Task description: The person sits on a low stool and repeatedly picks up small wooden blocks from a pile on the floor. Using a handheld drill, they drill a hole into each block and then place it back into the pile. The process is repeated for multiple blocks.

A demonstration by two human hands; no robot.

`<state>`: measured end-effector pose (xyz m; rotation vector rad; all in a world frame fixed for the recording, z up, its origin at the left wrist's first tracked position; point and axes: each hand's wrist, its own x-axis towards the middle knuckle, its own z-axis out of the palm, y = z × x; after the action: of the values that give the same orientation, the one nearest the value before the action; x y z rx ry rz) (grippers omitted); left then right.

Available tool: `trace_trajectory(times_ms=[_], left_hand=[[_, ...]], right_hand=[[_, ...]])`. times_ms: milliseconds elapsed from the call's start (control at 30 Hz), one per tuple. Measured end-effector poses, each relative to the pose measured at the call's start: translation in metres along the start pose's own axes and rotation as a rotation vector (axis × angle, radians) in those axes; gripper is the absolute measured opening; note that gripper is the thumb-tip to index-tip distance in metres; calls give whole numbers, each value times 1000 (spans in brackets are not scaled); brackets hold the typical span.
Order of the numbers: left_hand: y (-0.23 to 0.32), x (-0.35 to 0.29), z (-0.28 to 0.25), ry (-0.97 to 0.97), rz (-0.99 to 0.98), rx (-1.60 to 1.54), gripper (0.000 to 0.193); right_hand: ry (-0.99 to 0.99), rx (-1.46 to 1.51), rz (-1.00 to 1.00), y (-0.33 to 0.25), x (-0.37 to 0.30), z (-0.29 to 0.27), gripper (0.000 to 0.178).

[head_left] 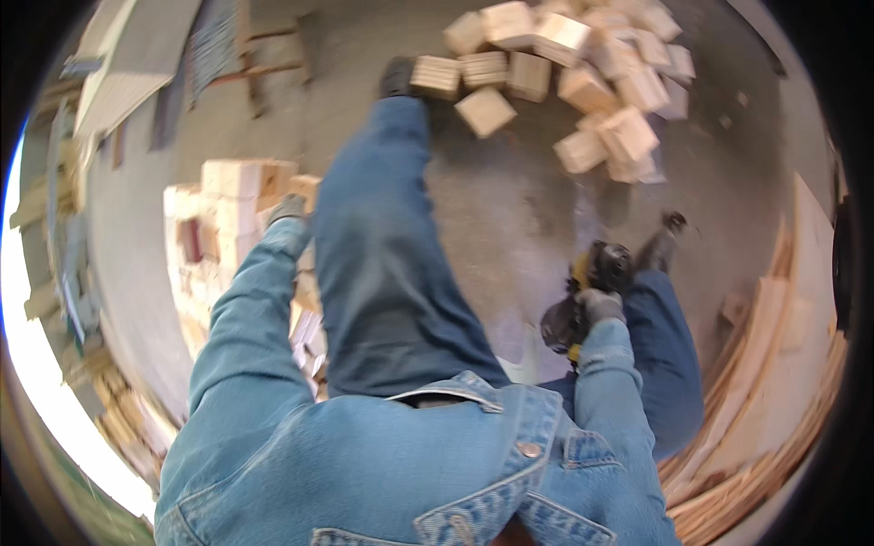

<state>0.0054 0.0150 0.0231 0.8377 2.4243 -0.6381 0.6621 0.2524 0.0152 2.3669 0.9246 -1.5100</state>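
Left hand [289,207], gloved, is laid on the top edge of the stack of wood blocks [232,196] at the person's left side. Fingers are curled over a block [306,188] at the stack's near corner; whether it is gripped or only touched cannot be told, since the fingers are mostly hidden by the sleeve. More blocks are seen below and behind the fingers, pale, square-cut, w/ one darker red-brown face just left of the hand.

Handling, judged: blocks are stiff, dry, light to moderate in wt., not fragile; faces are rough, so slip is unlikely. Hold is best taken across two opposite flat faces. Splinters are to be expected at sawn edges.

Centre: the left leg is stretched fwd., w/ the shoe [398,76] touching a loose heap of blocks [583,64] on the concrete floor [510,209], well apart from both hands.

Right hand [599,305], gloved, is clenched around a power tool [583,296], black body w/ yellow parts, held beside the right knee. Tool is judged heavy and rigid; grip belongs on the body, clear of the working end.

Right of the fingers, thin plywood sheets [774,400] are fanned along the floor edge. No packages, labels or signs can be made out.
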Motion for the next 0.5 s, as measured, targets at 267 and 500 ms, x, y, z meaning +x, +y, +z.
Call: trace_trajectory(times_ms=[267, 500], left_hand=[[110, 67, -130, 263, 260, -83, 57], [247, 18, -270, 489, 473, -53, 62]], right_hand=[[-44, 145, 7, -2, 5, -2, 22], [-2, 102, -122, 12, 25, 5, 20]])
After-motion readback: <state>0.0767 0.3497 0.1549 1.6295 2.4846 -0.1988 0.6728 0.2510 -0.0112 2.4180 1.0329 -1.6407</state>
